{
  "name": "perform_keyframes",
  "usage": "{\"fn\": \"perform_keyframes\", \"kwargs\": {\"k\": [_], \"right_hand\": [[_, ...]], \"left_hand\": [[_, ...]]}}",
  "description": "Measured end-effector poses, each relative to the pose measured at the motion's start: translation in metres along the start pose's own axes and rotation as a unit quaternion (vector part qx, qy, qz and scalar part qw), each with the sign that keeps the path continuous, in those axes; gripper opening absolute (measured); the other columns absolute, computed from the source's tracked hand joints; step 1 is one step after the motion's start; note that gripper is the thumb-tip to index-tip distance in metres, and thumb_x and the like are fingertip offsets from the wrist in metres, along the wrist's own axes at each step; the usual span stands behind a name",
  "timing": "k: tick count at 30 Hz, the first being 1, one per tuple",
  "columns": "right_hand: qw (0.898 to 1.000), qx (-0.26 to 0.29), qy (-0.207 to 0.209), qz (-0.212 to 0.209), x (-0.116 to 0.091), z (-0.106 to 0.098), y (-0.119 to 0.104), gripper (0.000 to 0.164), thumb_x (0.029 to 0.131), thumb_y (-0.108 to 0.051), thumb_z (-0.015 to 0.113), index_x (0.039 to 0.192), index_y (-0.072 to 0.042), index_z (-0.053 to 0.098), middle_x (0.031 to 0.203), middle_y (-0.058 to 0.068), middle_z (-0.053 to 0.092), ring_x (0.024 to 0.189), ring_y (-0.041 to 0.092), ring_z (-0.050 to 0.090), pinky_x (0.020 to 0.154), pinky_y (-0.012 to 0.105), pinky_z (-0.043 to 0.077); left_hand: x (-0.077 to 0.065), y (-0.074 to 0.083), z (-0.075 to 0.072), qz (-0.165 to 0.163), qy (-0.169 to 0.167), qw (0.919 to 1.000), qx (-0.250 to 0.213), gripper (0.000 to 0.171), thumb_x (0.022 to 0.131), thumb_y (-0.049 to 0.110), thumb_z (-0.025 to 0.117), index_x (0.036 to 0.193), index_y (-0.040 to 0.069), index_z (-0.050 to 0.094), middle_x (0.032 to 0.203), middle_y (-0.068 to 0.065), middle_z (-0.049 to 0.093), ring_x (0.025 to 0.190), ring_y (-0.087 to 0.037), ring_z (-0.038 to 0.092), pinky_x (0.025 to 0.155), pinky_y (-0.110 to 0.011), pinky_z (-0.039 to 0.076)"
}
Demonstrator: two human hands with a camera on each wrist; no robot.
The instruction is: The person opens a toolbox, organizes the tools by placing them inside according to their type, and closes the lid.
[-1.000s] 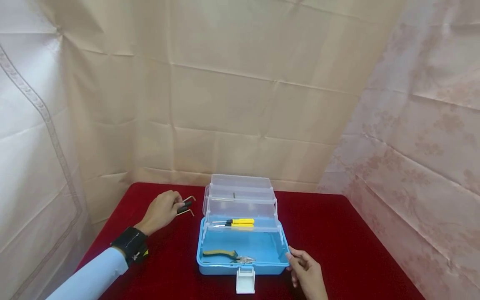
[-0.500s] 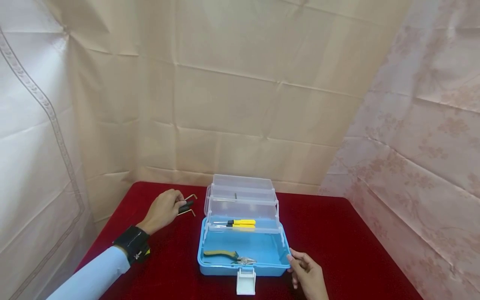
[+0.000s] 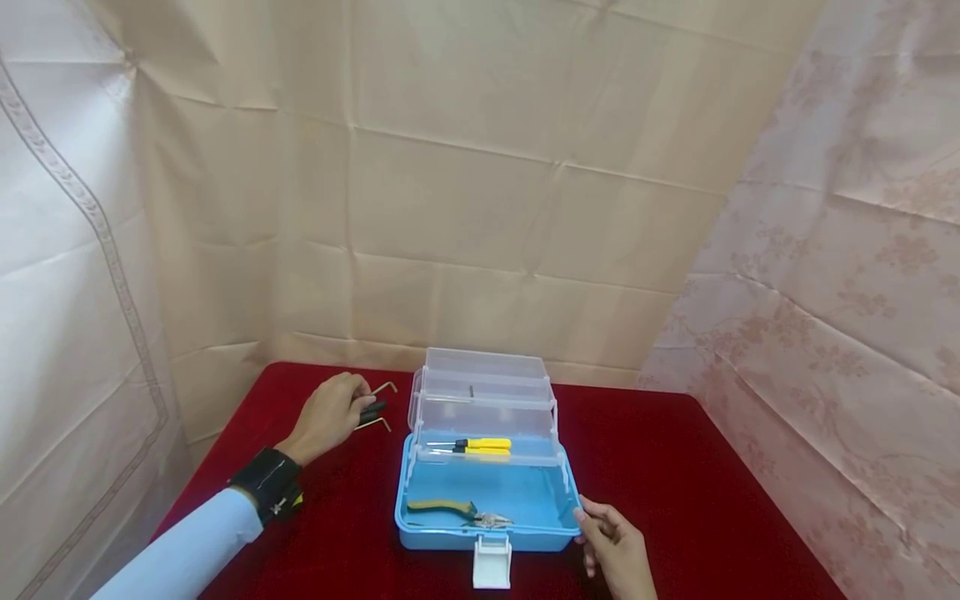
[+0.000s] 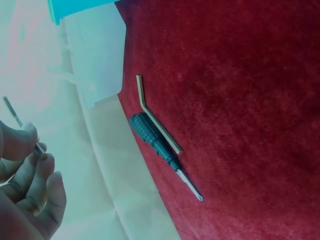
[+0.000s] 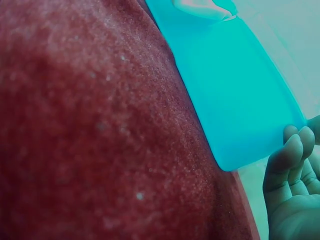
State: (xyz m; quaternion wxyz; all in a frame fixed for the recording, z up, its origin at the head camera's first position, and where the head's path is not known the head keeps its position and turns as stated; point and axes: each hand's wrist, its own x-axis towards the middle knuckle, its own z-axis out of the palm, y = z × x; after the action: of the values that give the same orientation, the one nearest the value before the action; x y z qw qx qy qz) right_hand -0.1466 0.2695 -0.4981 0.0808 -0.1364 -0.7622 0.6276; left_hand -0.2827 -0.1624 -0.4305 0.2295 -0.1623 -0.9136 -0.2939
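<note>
The left hand (image 3: 327,419) is pinching a bent metal key (image 4: 12,111) between its thumb and fingers. It is up at ten o'clock from the blue box (image 3: 486,540), over the red bench (image 3: 637,467). Right by that hand, on the bench, lies a screwdriver (image 4: 152,137) with a dark, bumpy handle. The handle end points to about two o'clock, out past the fingers. At six o'clock from the screwdriver, just beside it, lies a second bent key (image 4: 144,106). I can't tell if those two touch.

The right hand (image 3: 617,546) pinches the box at its four o'clock corner, thumb on the rim and fingers bent at the side.

The box is open. Its see-through trays (image 3: 487,414) go up like steps toward twelve o'clock. In the lowest tray lie two little screwdrivers with yellow handles (image 3: 487,444), and their thin metal ends point to nine o'clock. Higher up, a thin bent rod (image 3: 452,399) lies in another tray. In the bottom of the box, near six o'clock, are pliers (image 3: 450,507), handles toward nine and nose toward three. A white latch (image 3: 492,567) hangs down at six o'clock. The left arm has a black band (image 3: 264,483) at the wrist and a pale blue sleeve (image 3: 191,546).
</note>
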Motion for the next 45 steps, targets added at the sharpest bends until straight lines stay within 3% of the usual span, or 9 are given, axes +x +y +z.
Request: {"fn": "perform_keyframes", "kwargs": {"k": [24, 45], "right_hand": [[1.000, 0.023, -0.005, -0.002, 0.000, 0.000, 0.000, 0.055, 0.079, -0.039, 0.076, 0.121, -0.007, 0.062, 0.078, 0.014, 0.063, 0.051, 0.016, 0.047, 0.043, 0.031, 0.045], [0.999, 0.032, -0.011, -0.006, 0.001, -0.001, 0.003, 0.058, 0.077, -0.040, 0.076, 0.121, -0.006, 0.062, 0.078, 0.015, 0.062, 0.050, 0.016, 0.047, 0.043, 0.031, 0.045]], "left_hand": [[0.008, 0.011, 0.005, 0.021, 0.023, 0.9995, -0.001, 0.011, 0.086, 0.015, 0.071, 0.091, 0.014, 0.062, 0.082, 0.002, 0.055, 0.071, -0.014, 0.049, 0.063, -0.030, 0.047], [0.011, 0.019, 0.006, 0.014, 0.012, 0.9998, -0.007, 0.011, 0.088, 0.019, 0.070, 0.093, 0.016, 0.061, 0.083, 0.002, 0.055, 0.072, -0.014, 0.050, 0.063, -0.028, 0.049]]}}
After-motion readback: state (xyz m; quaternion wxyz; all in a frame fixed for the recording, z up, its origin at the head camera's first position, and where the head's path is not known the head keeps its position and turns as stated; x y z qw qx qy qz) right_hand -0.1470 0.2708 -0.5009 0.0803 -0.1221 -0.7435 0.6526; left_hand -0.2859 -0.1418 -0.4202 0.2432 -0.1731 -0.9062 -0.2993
